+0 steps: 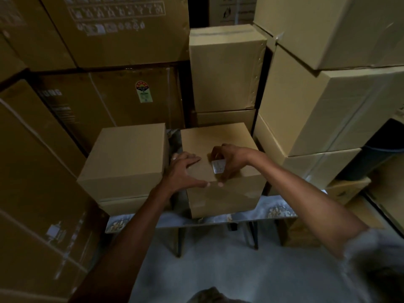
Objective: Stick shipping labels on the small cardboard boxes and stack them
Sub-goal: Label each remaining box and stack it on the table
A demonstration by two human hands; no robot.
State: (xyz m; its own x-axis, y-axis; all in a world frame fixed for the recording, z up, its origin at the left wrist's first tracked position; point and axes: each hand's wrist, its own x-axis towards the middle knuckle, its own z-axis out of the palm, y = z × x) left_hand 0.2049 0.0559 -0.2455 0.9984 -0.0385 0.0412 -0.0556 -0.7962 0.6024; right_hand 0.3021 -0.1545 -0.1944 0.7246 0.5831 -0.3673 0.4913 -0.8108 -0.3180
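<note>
Two boxes (124, 158) (220, 193) side by side on table (282, 212).

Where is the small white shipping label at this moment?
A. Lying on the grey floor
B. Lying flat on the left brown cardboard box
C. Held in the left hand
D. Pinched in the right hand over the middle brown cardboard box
D: the small white shipping label is pinched by the right hand above the top of the middle brown cardboard box, while the left hand rests open on that box.
</note>
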